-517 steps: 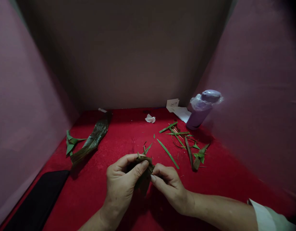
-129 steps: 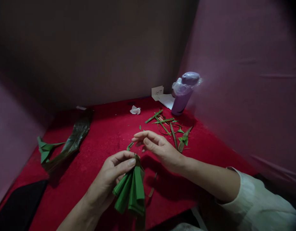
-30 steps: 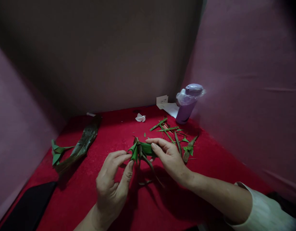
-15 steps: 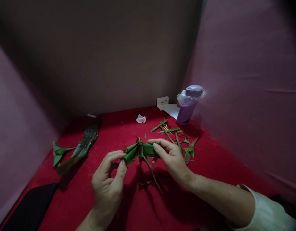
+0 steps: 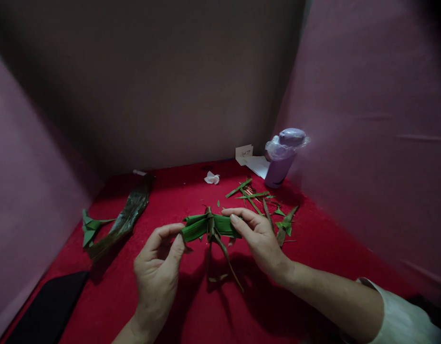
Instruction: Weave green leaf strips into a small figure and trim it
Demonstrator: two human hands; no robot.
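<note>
Between my hands is a folded leaf figure (image 5: 225, 225) with green flaps out to both sides and a brownish knotted strip round its middle. Long brown leaf ends hang from the knot above the red cloth. My left hand (image 5: 161, 267) pinches the left green flap between thumb and fingertips. On the other side, my right hand (image 5: 259, 241) grips the right flap, thumb on the near face and fingers along the top edge; part of that flap is hidden by the hand.
A long dark leaf (image 5: 125, 220) and a folded green leaf piece (image 5: 91, 228) lie at left, behind a black flat object (image 5: 48, 308). Leaf strips (image 5: 251, 195), a small green-and-brown leaf piece (image 5: 285, 227), crumpled tissue (image 5: 212, 177), papers (image 5: 258, 165) and a purple tumbler (image 5: 280, 165) are farther back.
My left hand has moved slightly left, and the left green flap now lies flatter and more spread out. The right hand keeps its hold. The whole view has shifted a little.
</note>
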